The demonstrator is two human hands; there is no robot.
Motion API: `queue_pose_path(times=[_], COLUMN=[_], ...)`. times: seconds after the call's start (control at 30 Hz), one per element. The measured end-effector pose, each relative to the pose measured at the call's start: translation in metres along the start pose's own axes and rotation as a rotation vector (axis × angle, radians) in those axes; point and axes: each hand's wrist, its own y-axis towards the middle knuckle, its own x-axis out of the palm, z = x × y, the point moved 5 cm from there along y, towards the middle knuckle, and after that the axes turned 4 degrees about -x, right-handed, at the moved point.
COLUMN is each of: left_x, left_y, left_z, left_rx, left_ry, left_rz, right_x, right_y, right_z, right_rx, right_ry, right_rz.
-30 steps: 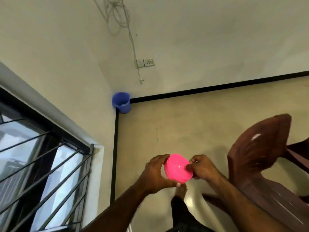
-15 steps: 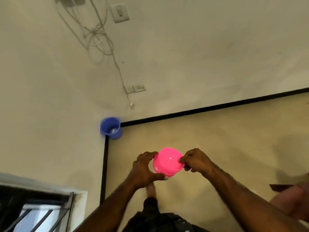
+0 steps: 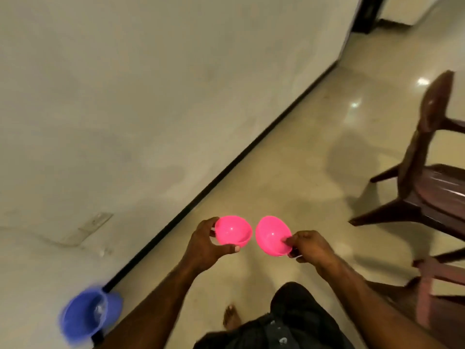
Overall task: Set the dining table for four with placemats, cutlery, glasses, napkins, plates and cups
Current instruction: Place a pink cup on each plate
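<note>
holding one pink cup in my left hand, another pink cup pinched by my right hand; cups side by side, rims apart.

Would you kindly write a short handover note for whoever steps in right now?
Left hand: grips the left pink cup, thumb under it.
Right hand: pinches the rim of the right pink cup.
The cups are side by side, apart, above the floor. A brown chair stands to the right, a blue bucket in the corner.
Done: two cups in hand.
Left: no table in view; both cups are not yet placed.
</note>
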Motion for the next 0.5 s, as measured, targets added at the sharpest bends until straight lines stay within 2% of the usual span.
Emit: queue_pose_path(times=[0.1,0.27,0.5], left_x=[0.011,0.069,0.115], left_y=[0.078,0.204,0.341], left_z=[0.047,0.119,0.242], left_rx=[0.017,0.021,-0.011], left_ry=[-0.014,-0.025,-0.09], left_rz=[-0.074,-0.179,-0.254], right_x=[-0.037,-0.106,-0.234], right_y=[0.028,0.11,0.215], right_z=[0.006,0.006,-0.091], right_rx=[0.085,0.167,0.124], right_ry=[0.101,0.195,0.19], right_rz=[0.092,0.171,0.191])
